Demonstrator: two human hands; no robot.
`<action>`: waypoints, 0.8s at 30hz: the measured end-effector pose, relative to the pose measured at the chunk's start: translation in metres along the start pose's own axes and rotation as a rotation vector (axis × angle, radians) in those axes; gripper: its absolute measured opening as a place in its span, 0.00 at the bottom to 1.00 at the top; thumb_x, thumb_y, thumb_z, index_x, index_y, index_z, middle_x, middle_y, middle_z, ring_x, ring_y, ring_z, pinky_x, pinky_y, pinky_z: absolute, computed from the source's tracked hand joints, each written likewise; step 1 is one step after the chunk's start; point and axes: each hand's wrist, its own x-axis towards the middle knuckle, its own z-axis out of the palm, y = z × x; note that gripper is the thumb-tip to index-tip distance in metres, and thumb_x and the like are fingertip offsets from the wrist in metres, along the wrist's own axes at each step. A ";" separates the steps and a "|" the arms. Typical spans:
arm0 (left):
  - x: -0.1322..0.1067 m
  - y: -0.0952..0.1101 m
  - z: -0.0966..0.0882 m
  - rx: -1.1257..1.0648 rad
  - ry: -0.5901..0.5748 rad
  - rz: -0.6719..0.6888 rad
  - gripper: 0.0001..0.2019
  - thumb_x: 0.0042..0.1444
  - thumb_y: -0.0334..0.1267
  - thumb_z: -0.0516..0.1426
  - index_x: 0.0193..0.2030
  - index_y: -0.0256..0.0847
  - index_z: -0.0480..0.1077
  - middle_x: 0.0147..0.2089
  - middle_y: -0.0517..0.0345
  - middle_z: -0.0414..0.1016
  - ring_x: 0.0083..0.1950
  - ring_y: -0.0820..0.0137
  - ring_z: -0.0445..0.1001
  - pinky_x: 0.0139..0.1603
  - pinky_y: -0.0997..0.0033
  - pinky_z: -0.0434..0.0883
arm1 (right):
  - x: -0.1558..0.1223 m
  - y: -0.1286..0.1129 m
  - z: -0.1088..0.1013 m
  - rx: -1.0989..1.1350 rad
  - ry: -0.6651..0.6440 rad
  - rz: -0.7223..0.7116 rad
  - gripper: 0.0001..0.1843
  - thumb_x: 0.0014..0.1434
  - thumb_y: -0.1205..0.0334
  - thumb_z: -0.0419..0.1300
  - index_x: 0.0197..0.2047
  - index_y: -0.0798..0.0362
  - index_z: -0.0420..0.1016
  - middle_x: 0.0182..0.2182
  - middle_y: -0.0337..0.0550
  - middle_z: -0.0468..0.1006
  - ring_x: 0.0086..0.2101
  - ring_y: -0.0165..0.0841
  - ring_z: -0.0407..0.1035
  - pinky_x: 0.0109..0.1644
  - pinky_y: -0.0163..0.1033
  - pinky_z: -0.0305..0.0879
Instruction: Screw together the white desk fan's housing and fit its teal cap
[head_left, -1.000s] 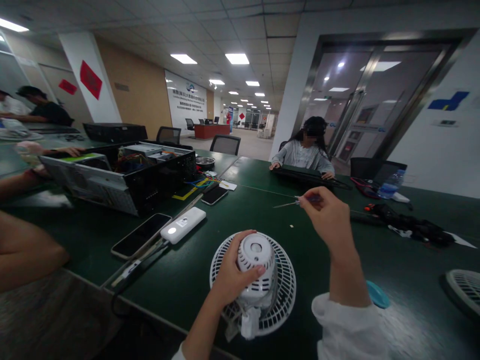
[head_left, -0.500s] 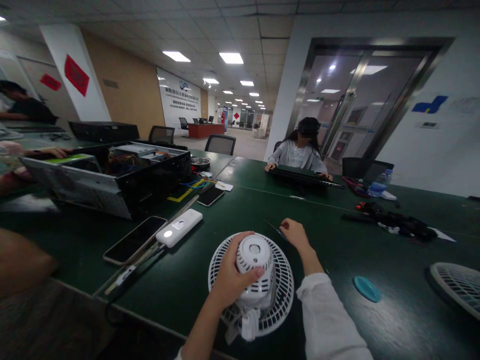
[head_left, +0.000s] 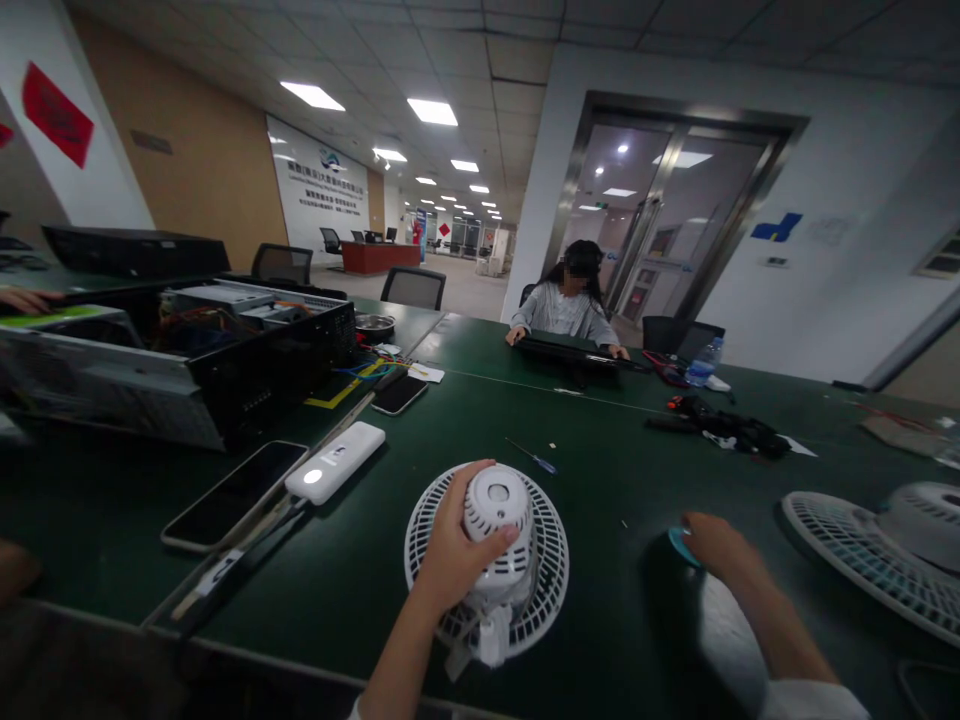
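Observation:
A white electric fan (head_left: 544, 530) lies with its grille on the green table and its motor housing on top. My left hand (head_left: 457, 545) is wrapped round the housing, thumb on the near side, fingers over the far left side. To the right, my right hand (head_left: 716, 545) has its fingers closed at the edge of a small teal disc (head_left: 681, 545), covering part of it; the hand is slightly blurred. Beyond the fan lies a thin screwdriver (head_left: 541, 462) with a blue handle, with a small white piece (head_left: 553, 445) near it.
A second white fan part (head_left: 832, 530) lies at the right. On the left are an opened computer case (head_left: 262, 390), a phone (head_left: 232, 495) and a white power bank (head_left: 337, 462) with a cable. Across the table a person (head_left: 566, 300) holds a dark flat panel (head_left: 570, 352).
My right hand has let go of the screwdriver, which now lies on the table, and has moved right to the teal disc. My left hand stays on the fan. The view has turned right.

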 end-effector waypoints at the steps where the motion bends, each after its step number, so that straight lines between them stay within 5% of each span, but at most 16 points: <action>1: 0.000 0.000 0.000 -0.005 0.001 0.001 0.29 0.46 0.42 0.62 0.55 0.42 0.60 0.54 0.49 0.65 0.54 0.56 0.66 0.54 0.55 0.64 | -0.003 0.001 0.001 0.007 0.015 -0.021 0.09 0.61 0.60 0.56 0.43 0.54 0.71 0.41 0.43 0.74 0.40 0.32 0.70 0.43 0.42 0.68; 4: 0.000 0.001 0.000 -0.022 -0.004 -0.018 0.29 0.46 0.41 0.63 0.55 0.42 0.60 0.54 0.49 0.65 0.53 0.56 0.67 0.52 0.55 0.66 | -0.011 -0.006 -0.008 0.058 0.099 -0.123 0.06 0.59 0.68 0.54 0.35 0.56 0.73 0.36 0.46 0.76 0.36 0.34 0.72 0.41 0.42 0.68; 7: 0.000 0.001 -0.001 -0.037 -0.022 -0.031 0.29 0.47 0.41 0.62 0.56 0.43 0.60 0.55 0.49 0.64 0.53 0.56 0.67 0.52 0.56 0.67 | -0.025 -0.032 -0.037 0.158 0.222 -0.335 0.10 0.59 0.70 0.51 0.38 0.55 0.74 0.38 0.51 0.76 0.39 0.37 0.72 0.44 0.42 0.67; 12: 0.000 -0.003 -0.001 -0.009 -0.019 0.013 0.29 0.47 0.41 0.62 0.56 0.43 0.59 0.56 0.49 0.64 0.55 0.56 0.66 0.56 0.55 0.63 | -0.071 -0.110 -0.094 0.294 0.317 -0.799 0.12 0.61 0.61 0.51 0.46 0.51 0.70 0.43 0.44 0.75 0.42 0.33 0.70 0.45 0.39 0.66; 14: 0.001 -0.006 0.000 0.004 -0.012 0.046 0.28 0.46 0.40 0.62 0.55 0.42 0.60 0.55 0.49 0.64 0.56 0.56 0.65 0.58 0.55 0.62 | -0.090 -0.143 -0.109 0.319 0.346 -1.156 0.10 0.61 0.65 0.51 0.44 0.54 0.71 0.40 0.46 0.76 0.42 0.33 0.69 0.46 0.40 0.66; 16: 0.003 -0.009 0.001 0.001 -0.015 0.060 0.28 0.47 0.39 0.62 0.55 0.41 0.60 0.55 0.49 0.65 0.56 0.57 0.65 0.58 0.54 0.61 | -0.103 -0.170 -0.118 0.238 0.345 -1.323 0.09 0.60 0.68 0.52 0.43 0.56 0.71 0.40 0.48 0.76 0.42 0.34 0.68 0.46 0.40 0.66; 20: 0.005 -0.004 -0.003 0.055 0.005 0.072 0.33 0.46 0.39 0.63 0.59 0.43 0.56 0.60 0.48 0.62 0.60 0.56 0.62 0.61 0.51 0.59 | -0.111 -0.198 -0.121 0.010 0.260 -1.360 0.09 0.60 0.70 0.52 0.42 0.58 0.72 0.40 0.49 0.75 0.41 0.35 0.68 0.46 0.41 0.66; 24: -0.019 0.023 -0.014 0.164 0.269 0.229 0.21 0.52 0.38 0.59 0.53 0.45 0.65 0.56 0.52 0.64 0.59 0.59 0.62 0.60 0.54 0.61 | -0.108 -0.202 -0.119 -0.030 0.230 -1.365 0.09 0.60 0.71 0.52 0.40 0.58 0.73 0.39 0.49 0.76 0.39 0.36 0.68 0.43 0.41 0.66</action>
